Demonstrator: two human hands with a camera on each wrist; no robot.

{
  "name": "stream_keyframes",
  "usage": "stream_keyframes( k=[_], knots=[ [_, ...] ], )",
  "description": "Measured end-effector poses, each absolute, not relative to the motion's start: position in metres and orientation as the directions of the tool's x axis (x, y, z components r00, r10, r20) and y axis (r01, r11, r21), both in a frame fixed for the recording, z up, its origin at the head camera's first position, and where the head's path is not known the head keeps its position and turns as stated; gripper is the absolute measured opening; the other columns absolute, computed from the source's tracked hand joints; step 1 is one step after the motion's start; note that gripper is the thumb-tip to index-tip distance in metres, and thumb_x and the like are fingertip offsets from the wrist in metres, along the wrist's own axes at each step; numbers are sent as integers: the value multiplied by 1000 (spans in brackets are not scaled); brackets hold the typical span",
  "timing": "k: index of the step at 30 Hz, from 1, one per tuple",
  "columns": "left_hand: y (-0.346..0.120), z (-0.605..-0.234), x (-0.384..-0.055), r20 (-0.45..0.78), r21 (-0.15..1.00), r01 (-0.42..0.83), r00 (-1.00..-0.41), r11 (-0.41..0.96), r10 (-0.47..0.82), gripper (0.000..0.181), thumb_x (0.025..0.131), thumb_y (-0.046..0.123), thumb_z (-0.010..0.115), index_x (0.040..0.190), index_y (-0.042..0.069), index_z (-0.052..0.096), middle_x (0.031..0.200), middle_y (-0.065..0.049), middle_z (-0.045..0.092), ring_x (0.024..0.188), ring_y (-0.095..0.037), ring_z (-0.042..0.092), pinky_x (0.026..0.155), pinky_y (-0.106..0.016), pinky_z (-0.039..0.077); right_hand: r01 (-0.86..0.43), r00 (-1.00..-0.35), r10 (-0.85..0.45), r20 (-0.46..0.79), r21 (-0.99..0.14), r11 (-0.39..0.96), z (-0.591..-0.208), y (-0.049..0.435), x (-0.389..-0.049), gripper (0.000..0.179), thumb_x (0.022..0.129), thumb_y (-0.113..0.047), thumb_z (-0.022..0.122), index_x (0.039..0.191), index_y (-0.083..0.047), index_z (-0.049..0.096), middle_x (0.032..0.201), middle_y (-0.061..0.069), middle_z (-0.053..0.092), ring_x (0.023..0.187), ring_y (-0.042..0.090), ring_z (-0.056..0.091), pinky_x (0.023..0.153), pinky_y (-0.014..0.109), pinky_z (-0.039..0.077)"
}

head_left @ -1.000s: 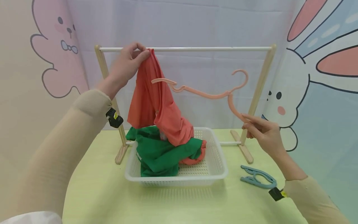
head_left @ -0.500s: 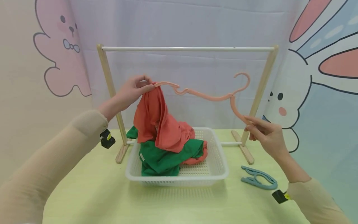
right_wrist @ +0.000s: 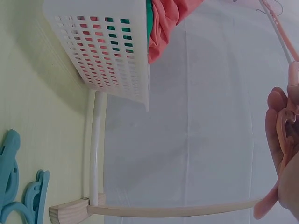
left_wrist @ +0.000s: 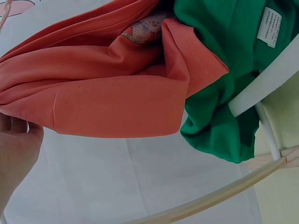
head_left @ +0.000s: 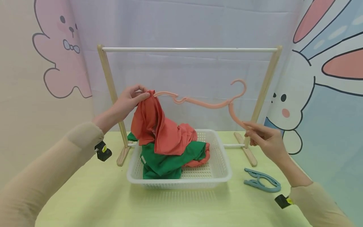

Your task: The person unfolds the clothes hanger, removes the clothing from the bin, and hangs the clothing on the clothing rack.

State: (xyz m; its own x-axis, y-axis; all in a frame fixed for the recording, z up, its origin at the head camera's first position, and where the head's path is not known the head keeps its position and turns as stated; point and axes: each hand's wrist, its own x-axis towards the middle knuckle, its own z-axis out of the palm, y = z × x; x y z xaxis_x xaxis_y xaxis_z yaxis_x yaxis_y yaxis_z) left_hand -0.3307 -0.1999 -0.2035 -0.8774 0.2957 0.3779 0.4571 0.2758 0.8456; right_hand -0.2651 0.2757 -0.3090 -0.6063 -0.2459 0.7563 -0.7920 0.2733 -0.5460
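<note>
Hanger (head_left: 208,105) lowered; basket (head_left: 198,181) holds green cloth (head_left: 161,164).

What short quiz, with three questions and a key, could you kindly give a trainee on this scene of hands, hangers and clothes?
1. True or false: the blue folding hanger lies on the table, outside the white plastic basket.

2. Multiple choice: what does the right hand hold?
(a) the blue folding hanger
(b) the peach folding hanger
(c) the white plastic basket

3. Fill in the colour: the left hand pinches a ____ garment.

Key:
1. True
2. (b)
3. coral-red
</note>
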Motion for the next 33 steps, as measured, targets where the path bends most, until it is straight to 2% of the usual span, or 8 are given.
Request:
stream_keyframes(
  k=[3,9,18,24,33],
  knots=[
    [-203,-206,-330,377,852,457,-874,254,307,11,101,24,57,103,14,57,90,12,71,81,-5,62,70,-22,49,-782,-615,-245,749,-541,311,-309,275,-265,34,89,16,58,122,9,65,83,-17,73,55,4,60,53,16,51],
    [-205,-210,-327,377,837,471,-865,280,330,7,99,24,61,101,18,60,92,16,72,89,-3,63,76,-20,50,-763,-632,-244,735,-537,359,-311,274,-264,35,90,14,60,123,6,65,83,-21,72,54,5,61,53,18,52],
    [-207,-212,-320,335,820,435,-892,371,304,11,97,27,65,105,20,67,91,18,73,97,-6,66,86,-22,52,-782,-603,-270,750,-491,384,-312,277,-266,36,88,15,61,122,6,66,84,-24,70,54,1,60,52,17,51],
    [-208,-214,-323,348,827,447,-883,341,314,13,98,22,63,107,16,70,82,12,74,88,-11,70,85,-25,56,-793,-593,-284,753,-485,369,-310,277,-264,36,87,16,61,121,7,66,83,-23,70,54,2,60,52,17,51],
    [-201,-214,-318,325,788,443,-889,427,323,18,96,25,66,109,13,69,88,11,75,90,-10,67,81,-28,55,-825,-558,-332,761,-465,321,-312,272,-266,36,86,19,61,119,7,67,84,-22,72,54,2,58,49,19,48]
  ],
)
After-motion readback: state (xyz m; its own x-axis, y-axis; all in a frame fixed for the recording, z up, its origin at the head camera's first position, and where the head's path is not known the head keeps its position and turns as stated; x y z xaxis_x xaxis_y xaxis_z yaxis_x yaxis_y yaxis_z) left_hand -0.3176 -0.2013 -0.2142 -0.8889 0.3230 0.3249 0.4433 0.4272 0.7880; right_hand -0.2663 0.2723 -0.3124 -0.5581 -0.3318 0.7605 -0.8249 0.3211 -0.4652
